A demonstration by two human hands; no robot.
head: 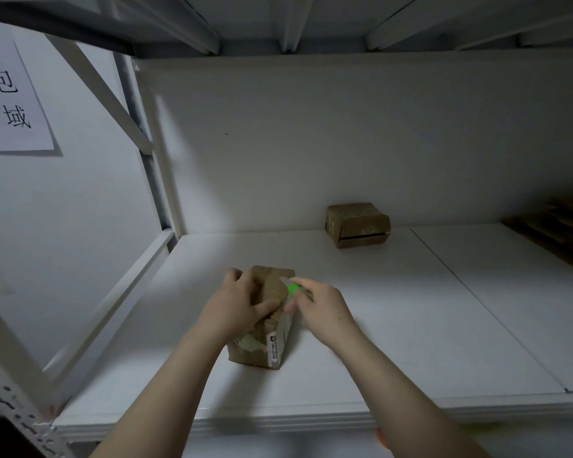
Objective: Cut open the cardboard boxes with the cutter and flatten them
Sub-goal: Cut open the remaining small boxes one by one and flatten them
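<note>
On a white shelf (411,309), the left hand (242,302) grips the top of the near box (265,338) while the right hand (321,307) pinches the green cutter (292,287), its blade at the box's top between the hands. The step looks like slitting the seam, and the next move calls for a steady draw clear of the left fingers. A second box (356,224) sits well beyond the right hand, and neither box shows its contents.

The left hand (237,302) and right hand (321,309) are bare, and both forearms (166,385) are bare down to the picture's lower edge.
</note>
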